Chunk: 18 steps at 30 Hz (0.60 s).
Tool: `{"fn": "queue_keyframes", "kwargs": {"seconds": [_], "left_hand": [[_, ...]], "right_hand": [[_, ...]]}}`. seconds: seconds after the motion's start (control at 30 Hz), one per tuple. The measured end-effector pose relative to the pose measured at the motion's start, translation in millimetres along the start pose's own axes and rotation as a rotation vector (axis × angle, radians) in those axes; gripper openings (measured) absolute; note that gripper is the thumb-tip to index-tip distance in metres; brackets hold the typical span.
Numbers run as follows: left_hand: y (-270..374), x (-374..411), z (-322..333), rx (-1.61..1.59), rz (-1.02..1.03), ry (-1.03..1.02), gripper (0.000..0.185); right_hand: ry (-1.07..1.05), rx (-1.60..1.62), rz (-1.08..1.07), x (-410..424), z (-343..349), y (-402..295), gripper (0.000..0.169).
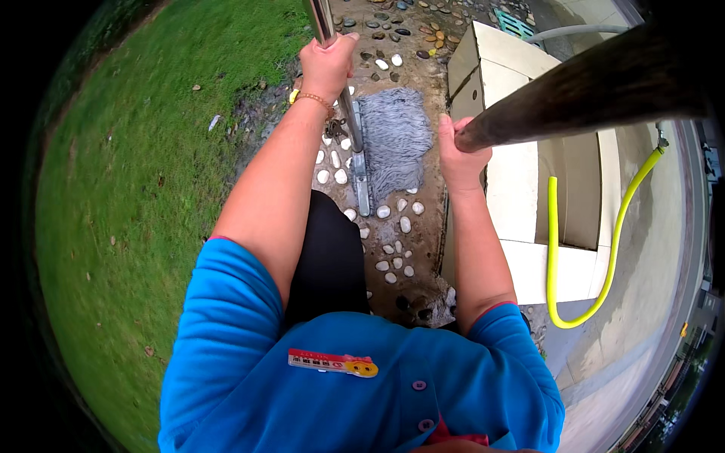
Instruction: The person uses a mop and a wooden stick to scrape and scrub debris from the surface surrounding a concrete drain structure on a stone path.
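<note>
My left hand (327, 65) is closed around the shiny metal pole (351, 122) of a mop, which runs from the top of the view down to a metal frame (361, 184). Grey shaggy mop yarn (396, 139) spreads to the right of that frame, over a path set with pebbles. A beaded bracelet (317, 99) circles my left wrist. On the right, my right hand (464, 164) grips a thick dark brown pole (555, 99) that rises close to the camera. Its lower end is hidden by the hand.
Grass (141, 141) borders the path on the left. White pebbles (405, 225) stud the brown path. To the right stands a pale tiled basin (512, 175) with a yellow-green hose (614, 266) hanging in it. A green drain grate (512, 24) lies beyond.
</note>
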<state>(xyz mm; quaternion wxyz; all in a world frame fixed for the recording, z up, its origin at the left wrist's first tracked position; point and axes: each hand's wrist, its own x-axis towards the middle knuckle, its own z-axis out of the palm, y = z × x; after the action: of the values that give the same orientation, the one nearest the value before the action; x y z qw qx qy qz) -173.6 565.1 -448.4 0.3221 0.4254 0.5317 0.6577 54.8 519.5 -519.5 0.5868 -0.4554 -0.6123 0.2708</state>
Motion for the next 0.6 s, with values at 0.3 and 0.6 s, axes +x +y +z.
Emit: {"fn": "queue_keyframes", "kwargs": {"seconds": [0.3,0.6], "left_hand": [[-2,0,2,-0.022,0.003,0.0,0.031],[-5,1,2,0.023,0.009,0.007,0.031]], "right_hand": [[-0.612,-0.385,1.037,-300,-29,146,0.028],[-0.179,-0.117,0.469,-34,-9,24,0.031]]}}
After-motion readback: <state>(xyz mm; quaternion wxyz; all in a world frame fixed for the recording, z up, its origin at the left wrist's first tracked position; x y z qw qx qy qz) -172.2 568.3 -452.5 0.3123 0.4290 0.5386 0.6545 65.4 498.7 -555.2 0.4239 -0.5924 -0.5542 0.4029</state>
